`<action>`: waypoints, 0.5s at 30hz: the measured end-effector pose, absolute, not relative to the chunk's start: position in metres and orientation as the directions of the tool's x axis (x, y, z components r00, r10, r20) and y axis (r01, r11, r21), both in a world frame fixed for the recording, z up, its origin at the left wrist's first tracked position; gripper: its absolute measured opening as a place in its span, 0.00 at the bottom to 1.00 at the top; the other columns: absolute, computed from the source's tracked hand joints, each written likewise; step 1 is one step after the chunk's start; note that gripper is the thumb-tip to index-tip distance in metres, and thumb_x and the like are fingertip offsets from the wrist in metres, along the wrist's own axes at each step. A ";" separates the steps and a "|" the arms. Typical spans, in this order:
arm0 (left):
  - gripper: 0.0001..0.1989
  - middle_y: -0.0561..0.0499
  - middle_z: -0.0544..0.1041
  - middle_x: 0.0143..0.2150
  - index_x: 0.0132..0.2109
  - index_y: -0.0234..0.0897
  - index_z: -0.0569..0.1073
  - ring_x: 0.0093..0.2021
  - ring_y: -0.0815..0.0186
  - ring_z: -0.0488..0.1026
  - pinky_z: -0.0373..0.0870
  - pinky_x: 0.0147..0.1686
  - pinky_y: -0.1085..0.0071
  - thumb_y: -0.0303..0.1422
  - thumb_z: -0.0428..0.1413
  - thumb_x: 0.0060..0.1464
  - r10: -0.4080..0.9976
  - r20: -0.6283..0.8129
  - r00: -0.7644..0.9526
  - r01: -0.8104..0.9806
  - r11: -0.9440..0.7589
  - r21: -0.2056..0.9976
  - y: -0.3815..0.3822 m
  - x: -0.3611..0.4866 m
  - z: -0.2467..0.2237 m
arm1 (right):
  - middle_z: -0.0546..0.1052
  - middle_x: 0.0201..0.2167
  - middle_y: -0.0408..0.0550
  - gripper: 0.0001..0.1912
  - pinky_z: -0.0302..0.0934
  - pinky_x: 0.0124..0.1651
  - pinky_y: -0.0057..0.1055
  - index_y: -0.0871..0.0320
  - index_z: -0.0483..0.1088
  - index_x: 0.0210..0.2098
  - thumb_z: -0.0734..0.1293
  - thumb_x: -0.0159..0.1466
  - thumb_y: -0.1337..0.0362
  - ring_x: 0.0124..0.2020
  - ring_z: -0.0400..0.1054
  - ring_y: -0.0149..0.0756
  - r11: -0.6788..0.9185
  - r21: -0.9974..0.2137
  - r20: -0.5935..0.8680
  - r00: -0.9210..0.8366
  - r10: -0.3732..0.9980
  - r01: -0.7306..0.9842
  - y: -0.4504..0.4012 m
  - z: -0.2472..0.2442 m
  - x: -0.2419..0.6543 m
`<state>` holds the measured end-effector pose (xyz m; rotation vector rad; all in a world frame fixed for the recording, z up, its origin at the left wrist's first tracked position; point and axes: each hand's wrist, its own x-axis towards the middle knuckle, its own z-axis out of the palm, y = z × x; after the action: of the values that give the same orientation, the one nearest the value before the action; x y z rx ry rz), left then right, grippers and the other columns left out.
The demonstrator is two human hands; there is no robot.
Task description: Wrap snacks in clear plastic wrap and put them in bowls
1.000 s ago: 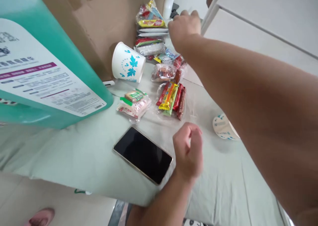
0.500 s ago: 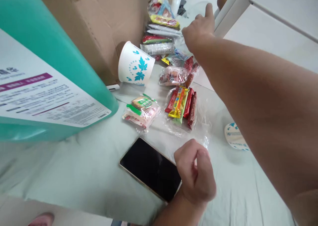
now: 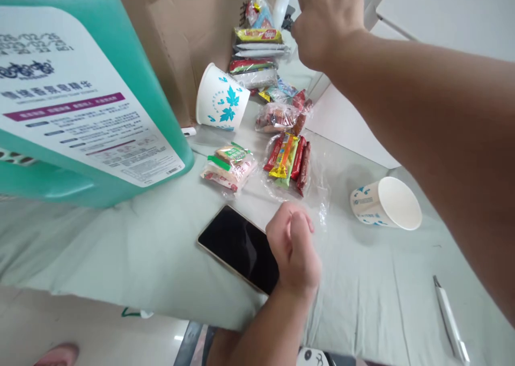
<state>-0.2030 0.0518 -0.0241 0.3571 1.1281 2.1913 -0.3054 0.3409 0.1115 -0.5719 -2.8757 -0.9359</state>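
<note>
My left hand [image 3: 293, 245] is curled into a closed fist over the right end of a black-screened phone [image 3: 239, 248]. I see nothing between its fingers. At the top edge, my right hand [image 3: 330, 22] is closed beside a white pole [image 3: 284, 1]; its fingers are partly cut off, and whatever they hold is hidden. Wrapped snack bars [image 3: 287, 159] lie on clear plastic beyond my left fist. Left of them sits a clear-wrapped snack pack [image 3: 229, 167]. A wrapped reddish snack [image 3: 276, 117] and a row of packaged snacks [image 3: 257, 60] extend behind.
A big green liquid jug [image 3: 161, 114] fills the left, before a cardboard box [image 3: 181, 33]. One leaf-print paper cup [image 3: 223, 100] leans by the box; another paper cup [image 3: 370, 202] lies tipped at right. A pen [image 3: 450, 317] rests near the right front of the cloth-covered table [image 3: 120, 258].
My right hand has turned from an outstretched finger to a closed shape, higher in view. The view has shifted, uncovering the right cup and pen. My left hand stays a fist by the phone.
</note>
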 end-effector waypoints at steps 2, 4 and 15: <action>0.12 0.52 0.72 0.29 0.33 0.39 0.72 0.33 0.66 0.69 0.66 0.37 0.70 0.37 0.51 0.64 0.663 -0.127 -0.737 -0.489 -0.395 0.778 0.055 -0.204 -0.021 | 0.69 0.68 0.45 0.24 0.44 0.61 0.63 0.72 0.74 0.35 0.48 0.58 0.73 0.73 0.50 0.52 0.797 0.501 0.149 -0.941 0.305 0.337 0.314 0.117 -0.295; 0.11 0.49 0.77 0.38 0.39 0.40 0.75 0.42 0.62 0.75 0.70 0.42 0.67 0.41 0.53 0.60 0.681 -0.199 -0.705 -0.568 -0.373 0.734 0.059 -0.204 -0.017 | 0.69 0.68 0.39 0.23 0.42 0.64 0.61 0.69 0.76 0.37 0.49 0.61 0.76 0.74 0.49 0.49 0.846 0.409 0.147 -0.940 0.308 0.342 0.290 0.122 -0.286; 0.18 0.46 0.75 0.49 0.43 0.42 0.74 0.53 0.58 0.75 0.71 0.44 0.67 0.49 0.55 0.53 0.733 -0.157 -0.662 -0.581 -0.369 0.726 0.074 -0.176 -0.005 | 0.74 0.52 0.43 0.28 0.45 0.70 0.66 0.53 0.76 0.37 0.46 0.74 0.65 0.63 0.67 0.47 0.691 0.290 0.477 -0.726 0.496 0.663 0.181 0.150 -0.151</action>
<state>-0.1758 0.0742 -0.0050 0.2439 0.9989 2.0786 -0.1514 0.1807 0.1501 -0.9069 -2.5405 -0.6386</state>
